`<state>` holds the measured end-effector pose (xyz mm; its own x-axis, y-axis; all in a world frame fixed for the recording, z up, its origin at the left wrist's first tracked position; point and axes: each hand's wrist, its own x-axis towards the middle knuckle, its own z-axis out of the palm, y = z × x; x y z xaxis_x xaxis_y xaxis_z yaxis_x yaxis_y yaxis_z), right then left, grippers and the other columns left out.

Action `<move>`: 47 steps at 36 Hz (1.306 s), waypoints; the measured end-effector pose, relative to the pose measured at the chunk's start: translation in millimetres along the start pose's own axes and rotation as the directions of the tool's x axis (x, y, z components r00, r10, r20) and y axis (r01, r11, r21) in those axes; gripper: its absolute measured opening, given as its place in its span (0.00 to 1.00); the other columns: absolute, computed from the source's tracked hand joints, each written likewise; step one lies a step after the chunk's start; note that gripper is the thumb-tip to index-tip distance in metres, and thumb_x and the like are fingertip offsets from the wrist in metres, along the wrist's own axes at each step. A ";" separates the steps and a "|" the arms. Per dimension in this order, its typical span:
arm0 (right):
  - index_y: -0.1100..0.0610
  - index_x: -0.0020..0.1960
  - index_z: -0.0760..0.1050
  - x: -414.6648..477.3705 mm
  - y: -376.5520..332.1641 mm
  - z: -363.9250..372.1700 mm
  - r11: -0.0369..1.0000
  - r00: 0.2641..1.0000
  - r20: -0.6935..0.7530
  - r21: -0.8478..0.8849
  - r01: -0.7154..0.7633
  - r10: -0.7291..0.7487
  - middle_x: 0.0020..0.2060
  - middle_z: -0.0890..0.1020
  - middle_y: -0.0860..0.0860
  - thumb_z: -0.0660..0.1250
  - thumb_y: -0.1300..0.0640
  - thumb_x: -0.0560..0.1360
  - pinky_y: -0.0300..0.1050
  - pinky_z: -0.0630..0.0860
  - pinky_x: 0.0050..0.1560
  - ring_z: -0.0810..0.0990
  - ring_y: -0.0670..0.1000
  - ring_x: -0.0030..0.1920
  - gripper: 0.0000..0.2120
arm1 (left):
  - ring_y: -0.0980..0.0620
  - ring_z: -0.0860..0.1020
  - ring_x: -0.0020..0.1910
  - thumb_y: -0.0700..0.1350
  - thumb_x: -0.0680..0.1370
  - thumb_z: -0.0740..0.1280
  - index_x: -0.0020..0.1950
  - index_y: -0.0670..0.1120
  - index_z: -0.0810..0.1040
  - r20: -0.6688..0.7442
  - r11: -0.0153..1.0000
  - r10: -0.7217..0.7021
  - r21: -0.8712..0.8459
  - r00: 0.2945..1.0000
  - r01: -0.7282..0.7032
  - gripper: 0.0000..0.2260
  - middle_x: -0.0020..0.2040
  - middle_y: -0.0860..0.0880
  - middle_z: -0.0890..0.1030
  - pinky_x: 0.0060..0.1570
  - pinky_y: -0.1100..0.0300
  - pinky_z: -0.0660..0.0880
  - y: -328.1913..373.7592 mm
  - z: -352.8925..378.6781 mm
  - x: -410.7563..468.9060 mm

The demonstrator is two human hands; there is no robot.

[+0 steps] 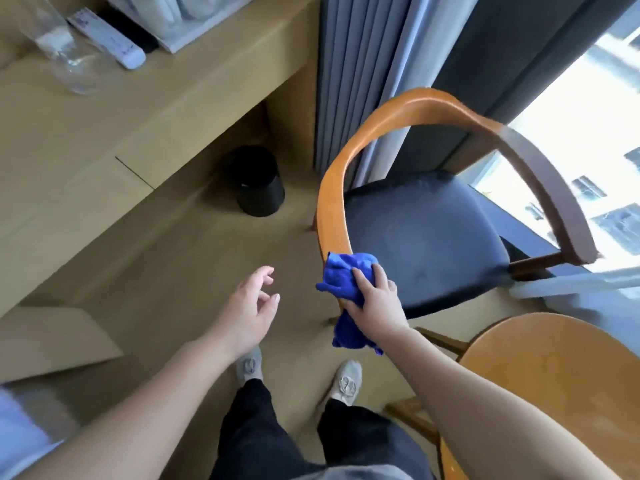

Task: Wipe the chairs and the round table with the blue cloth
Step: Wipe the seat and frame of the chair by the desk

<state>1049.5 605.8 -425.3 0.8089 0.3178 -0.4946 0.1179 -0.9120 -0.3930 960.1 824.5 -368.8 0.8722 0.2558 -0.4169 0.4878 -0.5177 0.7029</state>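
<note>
One chair [332, 188] in view: curved, glossy orange-brown wood around a dark padded seat [422, 237]. One blue cloth [341, 275], fluffy and bunched, is draped over the near end of the chair's curved wood. The right hand [375, 299] grips it there. The left hand [249, 306] hangs free, fingers loosely spread, holding nothing. One round table [554, 368], smooth pale wood, sits at lower right. One black cylindrical bin [258, 183] stands on the floor beside a wooden counter [104, 126] bearing one white remote [107, 38].

A black bin [258, 183] stands on the floor [194, 271] beside grey curtains [360, 81]; a white remote [107, 39] lies on the desk [69, 133].
</note>
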 end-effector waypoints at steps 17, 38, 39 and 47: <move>0.52 0.79 0.37 7.3 41.5 -5.1 0.566 0.778 0.402 -0.535 0.627 -0.483 0.78 0.41 0.58 0.63 0.27 0.67 0.62 0.40 0.74 0.38 0.62 0.77 0.55 | 0.55 0.76 0.52 0.39 0.78 0.63 0.69 0.47 0.68 -0.069 0.998 -0.054 0.014 0.996 0.055 0.20 0.57 0.55 0.73 0.54 0.58 0.72 -11.3 36.1 -40.7; 0.46 0.76 0.61 107.7 -11.5 -12.9 0.686 0.815 0.322 -0.440 0.580 -0.483 0.78 0.56 0.55 0.63 0.43 0.74 0.68 0.51 0.73 0.50 0.64 0.76 0.32 | 0.64 0.75 0.49 0.38 0.78 0.62 0.69 0.47 0.68 -0.030 0.999 -0.021 0.050 0.999 0.023 0.19 0.53 0.55 0.76 0.44 0.74 0.66 -28.1 -18.3 44.1; 0.45 0.77 0.59 112.0 -11.0 -14.6 0.684 0.821 0.311 -0.454 0.571 -0.479 0.78 0.54 0.54 0.63 0.43 0.75 0.67 0.50 0.73 0.49 0.64 0.77 0.32 | 0.65 0.74 0.49 0.38 0.78 0.62 0.69 0.47 0.68 -0.016 0.998 -0.022 0.050 1.000 0.023 0.19 0.53 0.56 0.76 0.43 0.75 0.66 -28.0 -19.1 45.8; 0.42 0.77 0.55 131.7 -13.9 -29.1 0.638 0.802 0.322 -0.489 0.595 -0.503 0.79 0.50 0.52 0.61 0.42 0.76 0.63 0.49 0.74 0.45 0.62 0.77 0.32 | 0.66 0.74 0.49 0.39 0.78 0.62 0.69 0.48 0.68 -0.010 0.997 -0.025 0.072 1.000 0.025 0.19 0.53 0.58 0.75 0.44 0.68 0.67 -22.5 -19.0 51.4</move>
<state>1171.2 652.8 -462.5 0.4047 0.7968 -0.4487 0.8383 -0.5193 -0.1661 994.6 864.9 -395.1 0.8603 0.2769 -0.4280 0.5058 -0.5684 0.6489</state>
